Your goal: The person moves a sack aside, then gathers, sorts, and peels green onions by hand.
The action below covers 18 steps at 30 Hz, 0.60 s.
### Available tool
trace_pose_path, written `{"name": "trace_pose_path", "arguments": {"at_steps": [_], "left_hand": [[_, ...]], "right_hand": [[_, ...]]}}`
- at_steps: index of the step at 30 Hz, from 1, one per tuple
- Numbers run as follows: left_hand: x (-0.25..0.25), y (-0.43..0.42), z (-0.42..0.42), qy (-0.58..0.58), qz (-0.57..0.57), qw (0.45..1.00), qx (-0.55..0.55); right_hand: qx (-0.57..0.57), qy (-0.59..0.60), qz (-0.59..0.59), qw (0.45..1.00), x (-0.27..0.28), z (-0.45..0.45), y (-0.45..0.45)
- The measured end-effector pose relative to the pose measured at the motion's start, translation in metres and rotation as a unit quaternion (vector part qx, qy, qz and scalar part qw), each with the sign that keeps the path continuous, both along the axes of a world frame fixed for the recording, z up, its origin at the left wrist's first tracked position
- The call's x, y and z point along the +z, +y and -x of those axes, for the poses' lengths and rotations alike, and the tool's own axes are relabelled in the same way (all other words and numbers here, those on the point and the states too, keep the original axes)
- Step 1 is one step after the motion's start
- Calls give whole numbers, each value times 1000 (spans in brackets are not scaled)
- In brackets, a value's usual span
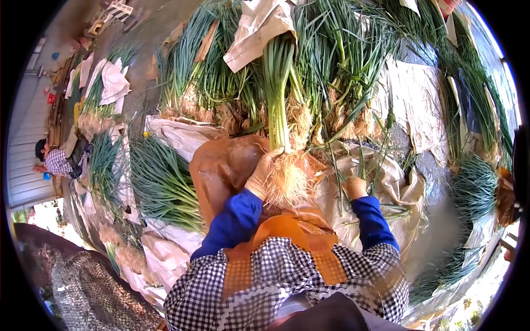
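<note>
My left hand [259, 177] is closed around a bunch of green onions [280, 105], just above its roots. The pale, stringy roots [290, 179] hang toward me over my orange apron [229, 165]. The bunch's leaves point away and pass under a sheet of brown paper [262, 36]. To the right, my right hand [355, 187] is curled low over a crumpled tan sheet [386, 185], beside loose green leaves [337, 171]. Its fingertips are hidden, so what it holds, if anything, cannot be made out.
More green onions [353, 60] lie in a row ahead, roots toward me. A trimmed-looking pile [163, 182] lies at left, and another heap [475, 187] at right. A pale sheet [411, 102] covers floor at right. Another person [58, 163] is at far left.
</note>
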State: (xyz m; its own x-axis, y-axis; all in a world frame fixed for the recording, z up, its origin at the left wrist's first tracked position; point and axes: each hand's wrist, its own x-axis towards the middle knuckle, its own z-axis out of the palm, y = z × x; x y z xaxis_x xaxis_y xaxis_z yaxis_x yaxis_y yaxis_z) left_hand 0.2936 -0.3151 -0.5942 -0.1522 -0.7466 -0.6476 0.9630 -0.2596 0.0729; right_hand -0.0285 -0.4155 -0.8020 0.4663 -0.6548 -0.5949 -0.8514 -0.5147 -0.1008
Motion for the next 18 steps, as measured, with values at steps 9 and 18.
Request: {"name": "trace_pose_path", "arguments": {"at_steps": [9, 18], "left_hand": [[-44, -7, 32, -195, -41, 980, -2], [-54, 3, 22, -145, 11, 989, 32]], "right_hand": [[-248, -559, -288, 737, 155, -175, 3], [-211, -484, -107, 843, 171, -156, -22]]}}
